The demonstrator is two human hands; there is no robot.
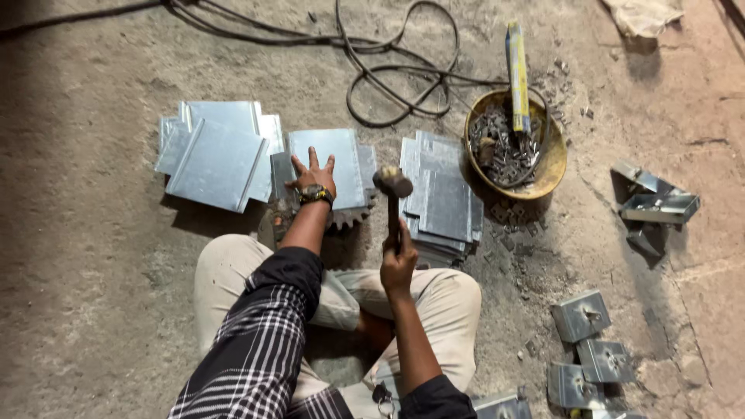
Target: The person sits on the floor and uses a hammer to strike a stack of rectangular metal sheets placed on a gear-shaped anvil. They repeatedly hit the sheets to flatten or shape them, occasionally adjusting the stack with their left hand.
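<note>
We see the hammer point(393, 198) held upright in the right hand point(398, 260), fingers wrapped tight around the lower handle, head raised just above the sheet edge. Hammer sits centre frame, between two stacks of metal.

Left hand point(313, 177) lies flat, fingers spread, pressing down on a galvanised sheet point(326, 167) that rests on a toothed gear wheel point(353, 216) on the floor. A watch point(315, 194) is on that wrist; checked sleeve pushed up the forearm.

Left of that sheet: a loose pile of folded sheets point(213, 151), overlapping. Right of the hammer: a tidier stack of sheets point(442, 198), touching the base of a yellow bowl point(552, 159). Bowl holds small metal scraps, with a yellow-and-blue tool handle point(518, 74) sticking out of it.

Black cable point(396, 77) loops on the floor behind the sheets. Far right: open metal box parts point(658, 206). Lower right: several finished small metal boxes point(580, 314), close together, well apart from the hands.

We are sitting on the concrete floor point(93, 256), knees bent, light trousers, work between the legs and the sheets.
</note>
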